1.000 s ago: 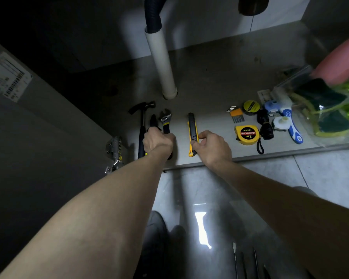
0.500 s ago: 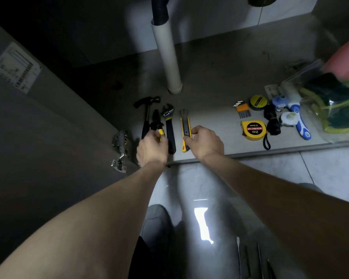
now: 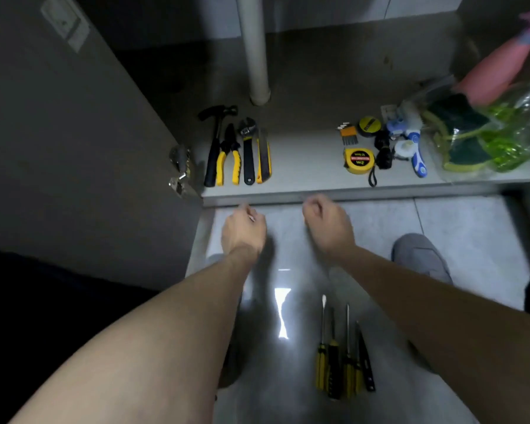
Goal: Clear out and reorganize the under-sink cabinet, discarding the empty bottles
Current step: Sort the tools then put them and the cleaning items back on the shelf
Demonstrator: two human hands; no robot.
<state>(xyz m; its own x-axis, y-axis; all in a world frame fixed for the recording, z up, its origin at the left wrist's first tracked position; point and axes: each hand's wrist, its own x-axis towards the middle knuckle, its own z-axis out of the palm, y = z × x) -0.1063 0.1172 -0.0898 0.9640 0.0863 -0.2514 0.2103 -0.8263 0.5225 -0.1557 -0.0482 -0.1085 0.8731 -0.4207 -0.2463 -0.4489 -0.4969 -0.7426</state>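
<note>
On the cabinet floor, hammer, pliers, wrench and knife lie parallel — sorted, likely. Left hand and right hand hover loosely curled — empty.

Legible marking: the yellow tape measure on the cabinet floor in front of me carries a round black-and-red label reading "2m", upside down from my position. A smaller line of print beneath it is too fine to read. The black-and-yellow round case behind it bears yellow lettering, illegible. The white sticker on the open cabinet door is printed but blurred, unreadable.
</note>
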